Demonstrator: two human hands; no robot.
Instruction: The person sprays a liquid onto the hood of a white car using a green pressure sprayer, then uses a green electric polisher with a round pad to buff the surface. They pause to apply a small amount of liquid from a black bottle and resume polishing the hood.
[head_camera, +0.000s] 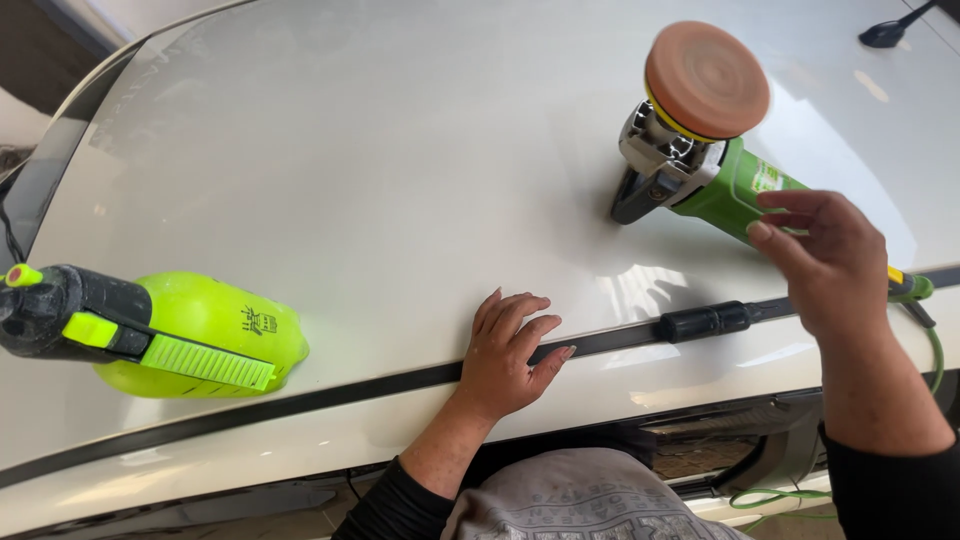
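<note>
A green electric polisher (722, 178) lies on its back on the white car roof (380, 150), its orange foam pad (707, 79) facing up. My right hand (832, 260) is over the polisher's green body, fingers curled and touching it. My left hand (508, 348) rests flat on the roof, fingers spread, across the black roof strip (330, 395). A neon yellow spray bottle (190, 335) with a black pump head lies on its side at the left of the roof.
A black cylindrical piece (703, 322) sits on the roof strip between my hands. The polisher's green cord (775, 497) hangs down past the roof edge at lower right. A black antenna (888, 30) stands at the far right. My grey garment (580, 500) is below.
</note>
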